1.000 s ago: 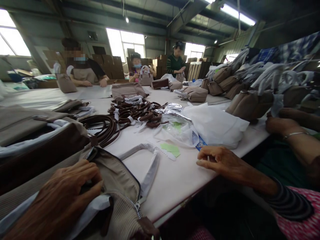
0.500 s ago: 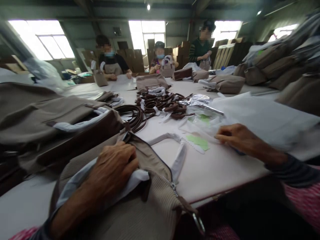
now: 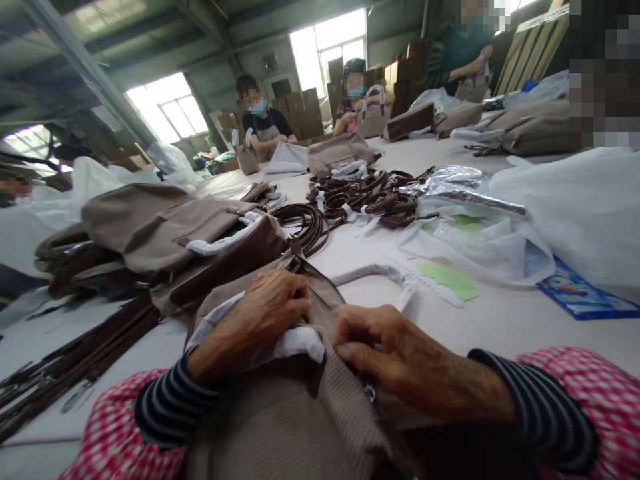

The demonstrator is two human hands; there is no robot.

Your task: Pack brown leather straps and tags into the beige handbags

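A taupe ribbed handbag (image 3: 260,413) with dark brown trim lies in front of me, its zipped mouth partly open. My left hand (image 3: 273,300) is closed on the near edge of that opening, beside a carry handle wrapped in white paper (image 3: 300,343). At the opening's right side, my right hand (image 3: 380,347) is closed, thumb and fingers pinching the edge by the zipper; whether the slider is between them is hidden. The bag's other wrapped handle (image 3: 395,273) lies over on the far side, on the white table (image 3: 370,247).
Brown straps (image 3: 370,197) lie coiled beyond the bag. More taupe bags (image 3: 150,220) are piled at left, near long straps (image 3: 75,360). To the right are green paper (image 3: 447,280), clear plastic (image 3: 480,247) and a blue printed packet (image 3: 585,290). Several co-workers sit or stand across the table.
My right hand has come left from the plastic on the table to the bag's zipped edge. My left hand stays on the bag. The view has turned and tilted; the blue packet now shows.
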